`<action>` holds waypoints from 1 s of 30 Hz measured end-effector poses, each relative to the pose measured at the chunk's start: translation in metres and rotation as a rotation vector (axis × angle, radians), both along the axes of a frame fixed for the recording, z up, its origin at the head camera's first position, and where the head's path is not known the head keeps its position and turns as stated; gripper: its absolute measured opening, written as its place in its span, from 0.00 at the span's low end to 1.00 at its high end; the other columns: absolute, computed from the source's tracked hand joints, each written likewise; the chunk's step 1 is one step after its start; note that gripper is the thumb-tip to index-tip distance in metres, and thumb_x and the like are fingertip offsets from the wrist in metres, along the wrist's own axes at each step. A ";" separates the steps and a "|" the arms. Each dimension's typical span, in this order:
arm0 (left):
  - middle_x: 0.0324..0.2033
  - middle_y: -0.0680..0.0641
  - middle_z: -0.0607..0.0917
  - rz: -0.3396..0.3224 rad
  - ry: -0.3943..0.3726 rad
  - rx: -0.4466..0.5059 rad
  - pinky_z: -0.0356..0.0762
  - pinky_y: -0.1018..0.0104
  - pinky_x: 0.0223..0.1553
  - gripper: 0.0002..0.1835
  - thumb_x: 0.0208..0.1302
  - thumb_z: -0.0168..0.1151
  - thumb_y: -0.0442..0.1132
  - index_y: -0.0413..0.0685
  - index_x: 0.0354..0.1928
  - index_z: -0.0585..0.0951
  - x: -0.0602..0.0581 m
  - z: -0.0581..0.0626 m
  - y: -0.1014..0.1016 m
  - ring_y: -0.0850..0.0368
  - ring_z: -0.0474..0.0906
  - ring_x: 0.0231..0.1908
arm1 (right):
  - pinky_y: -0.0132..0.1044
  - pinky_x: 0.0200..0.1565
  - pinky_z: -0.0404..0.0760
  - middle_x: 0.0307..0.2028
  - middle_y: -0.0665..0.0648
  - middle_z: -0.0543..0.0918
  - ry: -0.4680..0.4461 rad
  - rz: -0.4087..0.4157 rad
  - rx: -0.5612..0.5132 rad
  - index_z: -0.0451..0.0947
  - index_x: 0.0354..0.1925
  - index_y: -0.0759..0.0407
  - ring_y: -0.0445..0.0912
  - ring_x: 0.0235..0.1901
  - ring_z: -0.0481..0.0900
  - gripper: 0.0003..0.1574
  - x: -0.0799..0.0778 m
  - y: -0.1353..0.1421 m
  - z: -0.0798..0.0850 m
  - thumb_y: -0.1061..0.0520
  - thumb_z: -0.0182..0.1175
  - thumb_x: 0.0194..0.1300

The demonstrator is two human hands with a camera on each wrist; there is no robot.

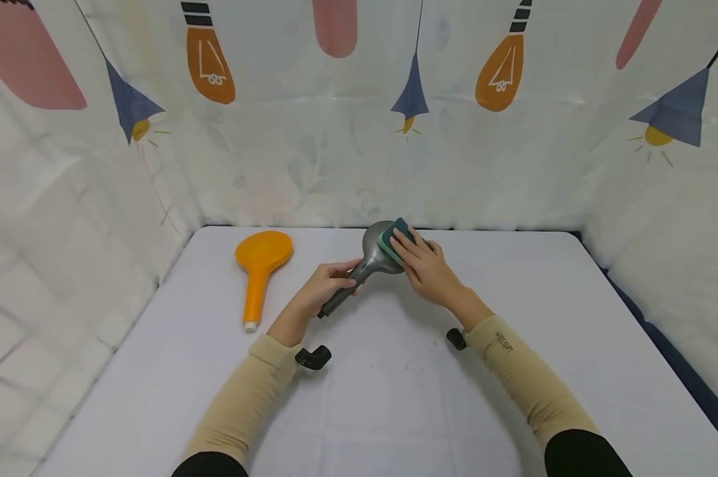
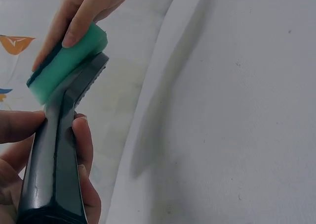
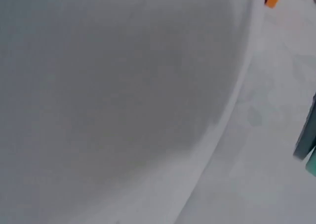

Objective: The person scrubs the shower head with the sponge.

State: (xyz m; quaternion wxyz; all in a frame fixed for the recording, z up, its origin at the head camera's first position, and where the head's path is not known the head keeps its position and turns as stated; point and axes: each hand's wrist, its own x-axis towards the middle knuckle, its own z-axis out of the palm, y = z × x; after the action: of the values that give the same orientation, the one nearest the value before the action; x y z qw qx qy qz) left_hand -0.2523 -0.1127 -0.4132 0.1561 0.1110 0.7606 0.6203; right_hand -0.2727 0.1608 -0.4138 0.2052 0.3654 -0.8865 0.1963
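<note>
Hanging behind the table [image 1: 371, 411] and along both its sides, a pale curtain [image 1: 359, 159] printed with lamps and light bulbs is seen. Over the white tabletop, two beige sleeves [image 1: 252, 391] are extended. Above its far part a grey shower head [image 1: 368, 262] is held tilted, its round head raised and its handle slanted down toward the left. Nearby, on the table, an orange shower head [image 1: 262, 278] is laid. The grey handle is grasped by the left hand [image 1: 329, 285], thumb and fingers on opposite sides; the round head is left beyond the fingertips, the handle's end projecting below the grip. By the right hand [image 1: 427, 268], a green sponge [image 1: 391, 233] is pinched and held against the round head's smooth back.
</note>
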 end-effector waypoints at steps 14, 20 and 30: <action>0.54 0.35 0.84 0.019 -0.020 -0.027 0.74 0.58 0.50 0.28 0.72 0.57 0.30 0.47 0.73 0.72 -0.007 0.008 0.008 0.54 0.84 0.36 | 0.69 0.64 0.57 0.76 0.65 0.60 -0.052 -0.088 -0.141 0.61 0.76 0.67 0.65 0.76 0.51 0.31 -0.005 -0.001 -0.005 0.62 0.49 0.79; 0.54 0.35 0.85 0.028 -0.032 -0.034 0.73 0.59 0.49 0.28 0.72 0.57 0.31 0.47 0.73 0.72 -0.006 0.007 0.006 0.53 0.84 0.38 | 0.74 0.60 0.62 0.73 0.65 0.66 0.091 0.098 -0.057 0.68 0.73 0.66 0.66 0.75 0.56 0.32 0.000 -0.006 -0.005 0.64 0.57 0.73; 0.55 0.33 0.84 0.019 -0.014 -0.035 0.73 0.59 0.50 0.28 0.72 0.57 0.29 0.45 0.73 0.71 -0.001 0.012 0.000 0.55 0.84 0.36 | 0.67 0.63 0.62 0.72 0.66 0.67 0.027 0.030 -0.160 0.68 0.71 0.69 0.67 0.74 0.58 0.30 -0.019 0.015 -0.003 0.68 0.56 0.73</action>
State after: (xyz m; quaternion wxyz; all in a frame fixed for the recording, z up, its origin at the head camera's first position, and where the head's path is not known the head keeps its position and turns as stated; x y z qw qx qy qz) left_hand -0.2537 -0.1129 -0.4014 0.1574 0.0966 0.7712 0.6092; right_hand -0.2917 0.1761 -0.4166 0.2425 0.3638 -0.8595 0.2649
